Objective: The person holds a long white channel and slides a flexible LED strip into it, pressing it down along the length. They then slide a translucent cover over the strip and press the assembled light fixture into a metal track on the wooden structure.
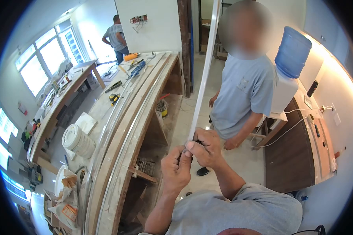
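Observation:
A long, narrow white strip point(203, 84) rises from my hands up past the top of the view, tilted slightly to the right. My right hand point(208, 149) is closed around its lower end, thumb pressed near the tip. Right against it, my left hand point(176, 169) pinches at the same end, its thumb meeting the right thumb. The very tip is partly hidden by the fingers. Just beyond the strip stands a person in a grey shirt point(243, 94), facing me with arms lowered.
At left runs a long workbench point(117, 129) with a white bucket point(78, 141), a tape measure point(113, 98) and a torn bag point(66, 207). A blue water jug point(293, 53) sits on a dispenser at right, beside a counter point(321, 145). Another person point(117, 39) stands far back.

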A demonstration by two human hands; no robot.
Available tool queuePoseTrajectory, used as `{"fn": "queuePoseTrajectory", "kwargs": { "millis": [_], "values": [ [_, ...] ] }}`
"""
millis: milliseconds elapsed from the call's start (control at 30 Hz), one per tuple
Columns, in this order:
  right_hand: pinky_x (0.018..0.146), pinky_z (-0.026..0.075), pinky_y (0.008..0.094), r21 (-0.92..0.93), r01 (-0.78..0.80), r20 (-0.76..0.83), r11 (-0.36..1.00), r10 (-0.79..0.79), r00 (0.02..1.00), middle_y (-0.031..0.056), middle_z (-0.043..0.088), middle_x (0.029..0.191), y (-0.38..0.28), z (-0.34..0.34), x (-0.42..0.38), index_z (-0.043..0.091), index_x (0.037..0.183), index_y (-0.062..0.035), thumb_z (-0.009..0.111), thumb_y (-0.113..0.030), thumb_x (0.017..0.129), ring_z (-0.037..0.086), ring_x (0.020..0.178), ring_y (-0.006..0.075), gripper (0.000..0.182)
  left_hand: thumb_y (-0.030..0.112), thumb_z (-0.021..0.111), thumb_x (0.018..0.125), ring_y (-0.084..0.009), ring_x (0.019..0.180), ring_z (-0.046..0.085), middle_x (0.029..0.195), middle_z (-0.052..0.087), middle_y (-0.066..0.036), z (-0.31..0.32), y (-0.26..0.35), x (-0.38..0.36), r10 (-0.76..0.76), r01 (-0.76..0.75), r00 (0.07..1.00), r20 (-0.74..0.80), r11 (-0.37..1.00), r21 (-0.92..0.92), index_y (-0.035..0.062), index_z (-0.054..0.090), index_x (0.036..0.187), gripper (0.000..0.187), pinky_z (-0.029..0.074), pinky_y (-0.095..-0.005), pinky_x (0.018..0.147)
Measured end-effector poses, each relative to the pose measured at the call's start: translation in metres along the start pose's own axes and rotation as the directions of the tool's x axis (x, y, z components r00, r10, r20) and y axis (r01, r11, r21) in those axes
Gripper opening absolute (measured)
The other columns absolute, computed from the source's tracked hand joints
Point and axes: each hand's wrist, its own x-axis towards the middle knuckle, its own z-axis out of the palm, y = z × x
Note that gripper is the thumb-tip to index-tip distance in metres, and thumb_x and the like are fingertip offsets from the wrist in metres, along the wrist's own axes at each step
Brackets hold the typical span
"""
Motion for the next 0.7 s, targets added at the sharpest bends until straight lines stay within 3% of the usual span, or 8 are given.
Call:
{"fn": "queuePoseTrajectory", "kwargs": {
  "millis": [100, 300, 367, 467, 567, 633, 700],
  "values": [
    [0.050, 0.042, 0.0290, -0.020, 0.003, 0.012, 1.000, -0.003, 1.000, 0.0076, 0.062, 0.065, -0.007, 0.001, 0.005, 0.059, 0.076, -0.0001, 0.063, -0.012, 0.086, 0.057, 0.055, 0.0144, 0.017, 0.015, 0.061, 0.100, -0.0044, 0.060, 0.048, 0.067, 0.057, 0.001, 0.000, 0.002, 0.000, -0.042, 0.039, 0.999, -0.031, 0.997, -0.065, -0.0017, 0.064, 0.094, 0.018, 0.038, -0.0229, 0.052],
    [0.049, 0.042, 0.0278, -0.073, 0.023, -0.128, 0.997, -0.033, 0.991, 0.0049, 0.059, 0.060, -0.010, -0.006, 0.011, 0.061, 0.077, -0.0010, 0.062, -0.018, 0.088, 0.057, 0.053, 0.0146, 0.020, 0.016, 0.061, 0.100, -0.0044, 0.059, 0.049, 0.070, 0.059, 0.001, 0.005, 0.006, -0.004, -0.058, 0.058, 0.998, -0.016, 0.998, -0.021, -0.0020, 0.064, 0.095, 0.019, 0.038, -0.0219, 0.052],
    [0.049, 0.039, 0.0312, -0.238, 0.045, -0.105, 0.970, -0.072, 0.992, 0.0072, 0.053, 0.060, -0.012, -0.009, 0.011, 0.058, 0.075, -0.0011, 0.063, -0.016, 0.086, 0.051, 0.051, 0.0183, 0.020, 0.016, 0.060, 0.101, -0.0041, 0.059, 0.049, 0.070, 0.059, 0.001, 0.006, 0.016, -0.005, -0.063, 0.064, 0.998, 0.010, 0.996, -0.069, -0.0020, 0.063, 0.097, 0.018, 0.038, -0.0215, 0.052],
    [0.049, 0.037, 0.0341, -0.176, 0.112, -0.130, 0.978, -0.136, 0.982, 0.0083, 0.049, 0.060, -0.013, -0.010, 0.014, 0.055, 0.073, -0.0017, 0.063, -0.016, 0.085, 0.047, 0.050, 0.0206, 0.020, 0.016, 0.060, 0.101, -0.0033, 0.058, 0.049, 0.071, 0.059, 0.000, 0.008, 0.025, 0.006, -0.052, 0.056, 0.998, 0.035, 0.992, -0.117, -0.0020, 0.062, 0.099, 0.018, 0.037, -0.0206, 0.050],
    [0.049, 0.036, 0.0351, -0.094, 0.059, -0.086, 0.994, -0.067, 0.994, 0.0078, 0.049, 0.061, -0.018, -0.007, 0.016, 0.053, 0.073, -0.0021, 0.062, -0.015, 0.086, 0.046, 0.050, 0.0207, 0.021, 0.018, 0.058, 0.102, -0.0036, 0.052, 0.047, 0.066, 0.057, 0.000, 0.013, 0.030, 0.010, -0.015, 0.013, 1.000, -0.019, 0.997, -0.082, -0.0007, 0.061, 0.096, 0.020, 0.034, -0.0200, 0.045],
    [0.049, 0.036, 0.0339, -0.084, 0.155, -0.123, 0.984, -0.164, 0.979, 0.0078, 0.049, 0.062, -0.015, -0.010, 0.027, 0.053, 0.075, -0.0015, 0.061, -0.015, 0.086, 0.045, 0.050, 0.0203, 0.019, 0.020, 0.056, 0.103, -0.0043, 0.047, 0.045, 0.062, 0.055, 0.000, 0.014, 0.030, 0.011, 0.036, -0.039, 0.998, -0.051, 0.997, -0.066, 0.0007, 0.060, 0.093, 0.022, 0.032, -0.0198, 0.042],
    [0.048, 0.036, 0.0334, -0.095, 0.183, -0.127, 0.978, -0.195, 0.973, 0.0077, 0.049, 0.062, -0.014, -0.016, 0.034, 0.053, 0.076, -0.0010, 0.061, -0.014, 0.086, 0.045, 0.050, 0.0199, 0.019, 0.021, 0.057, 0.102, -0.0056, 0.047, 0.046, 0.062, 0.056, -0.002, 0.014, 0.031, 0.006, -0.011, 0.009, 1.000, -0.022, 0.997, -0.072, -0.0004, 0.059, 0.091, 0.024, 0.033, -0.0202, 0.042]
  ]
}}
